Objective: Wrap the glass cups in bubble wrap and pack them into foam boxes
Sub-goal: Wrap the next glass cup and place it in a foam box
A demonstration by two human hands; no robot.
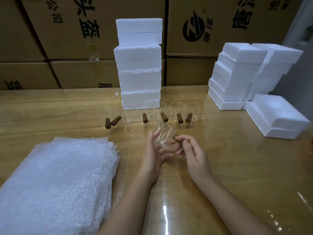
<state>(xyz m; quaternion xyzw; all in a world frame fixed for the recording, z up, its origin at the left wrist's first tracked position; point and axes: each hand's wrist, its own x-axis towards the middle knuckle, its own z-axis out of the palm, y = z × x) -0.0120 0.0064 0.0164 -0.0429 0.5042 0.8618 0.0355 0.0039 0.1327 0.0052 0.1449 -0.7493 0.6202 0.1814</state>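
Six glass cups [159,110]: standing in a loose row across the desk [220,167], each with a brown wooden handle pointing toward the person; the two at the left end stand close, their handles nearly touching.
Foam tower [139,65]: closed white foam boxes stacked high behind the middle of the row, the bottom one just beside the cups.
Open foam halves [237,73]: two leaning stacks at the far right of the desk, hollows up.
Lone foam box [277,119]: lying nearer, by the right edge, well apart from the hands.
Bubble wrap [59,180]: a thick pile of clear sheets on the near left, just beside the left forearm and untouched.
Cartons [76,39]: brown printed cardboard, walling off the back of the desk.
In the way: the row of cups stands between the hands and the foam tower.
Held cup [163,136]: clear thin glass, tilted, up off the desk just in front of the row and between the two hands; its brown handle sticks out to the right.
Left hand [152,151]: fingers fairly straight and spread against the glass from the left and below, thumb up its side. It looks more like a cradle than a grip, though the glass blurs them.
Right hand [192,150]: thumb and forefinger pinch the end of the handle, with the other fingers loosely curled beneath.
Desk surface: pale wood under a glossy clear film, with light streaks near the front.
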